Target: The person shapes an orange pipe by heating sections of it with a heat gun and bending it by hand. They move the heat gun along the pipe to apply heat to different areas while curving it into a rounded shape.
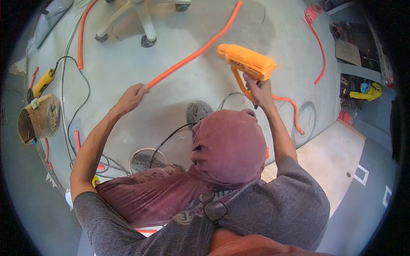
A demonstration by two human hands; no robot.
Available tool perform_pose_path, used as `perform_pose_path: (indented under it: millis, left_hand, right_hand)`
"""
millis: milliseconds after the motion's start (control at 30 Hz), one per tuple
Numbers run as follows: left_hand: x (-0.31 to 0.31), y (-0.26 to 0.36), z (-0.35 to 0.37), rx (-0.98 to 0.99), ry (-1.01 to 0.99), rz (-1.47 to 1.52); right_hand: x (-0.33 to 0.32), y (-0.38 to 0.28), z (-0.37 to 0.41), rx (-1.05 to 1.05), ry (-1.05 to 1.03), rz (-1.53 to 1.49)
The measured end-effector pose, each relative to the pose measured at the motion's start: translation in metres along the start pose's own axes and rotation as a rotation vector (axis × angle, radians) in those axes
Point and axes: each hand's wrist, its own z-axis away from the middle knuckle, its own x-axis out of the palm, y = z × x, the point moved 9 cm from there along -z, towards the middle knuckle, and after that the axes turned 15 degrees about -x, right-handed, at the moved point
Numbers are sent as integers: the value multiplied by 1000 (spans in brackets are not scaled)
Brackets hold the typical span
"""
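My left hand (pixel 133 99) is closed around the near end of a long orange tube (pixel 194 53). The tube runs away to the upper right across the floor, with a slight bend toward its far end. In my right hand (pixel 259 90) is an orange heat gun (pixel 247 60), gripped by its handle. Its nozzle points left, toward the tube, with a gap between them in this view. A dark cord leaves the bottom of the handle. Below the hands are my maroon-clad knee (pixel 230 147) and a grey clog (pixel 198 112).
A chair base (pixel 139 17) stands at the top. To the left lie a yellow power tool (pixel 43 83), a worn container (pixel 42 118) and tangled cables (pixel 87 85). More orange tube pieces (pixel 81 38) are scattered around. A pale board (pixel 329 155) and shelving (pixel 358 71) are at the right.
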Motion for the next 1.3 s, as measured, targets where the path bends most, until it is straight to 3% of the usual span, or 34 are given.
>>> perform_pose_path:
  millis: [133,267,500,633,833,933,1000,1167,1300]
  left_hand:
    - [-1,2,5,-27,-38,26]
    - [4,-9,1,-60,-48,50]
    - [3,-12,-1,13,-22,83]
    - [5,-15,0,-61,-82,127]
    - [7,-11,6,-85,-156,264]
    - [5,-14,5,-82,-149,313]
    - [5,-14,6,-81,-157,319]
    - [8,-17,4,-46,-192,352]
    - [9,-19,2,-41,-166,342]
  right_hand:
    - [28,-37,14,-68,-172,-34]
    - [33,-28,22,-99,-209,-55]
    - [9,-1,-6,-12,86,-22]
    - [3,3,-10,22,83,9]
    - [8,-23,-12,-114,0,-72]
    - [6,-13,-19,-61,-37,-5]
    - [-2,2,-22,27,69,0]
    - [7,-30,-19,-119,42,37]
    - [34,-51,-6,-206,-99,12]
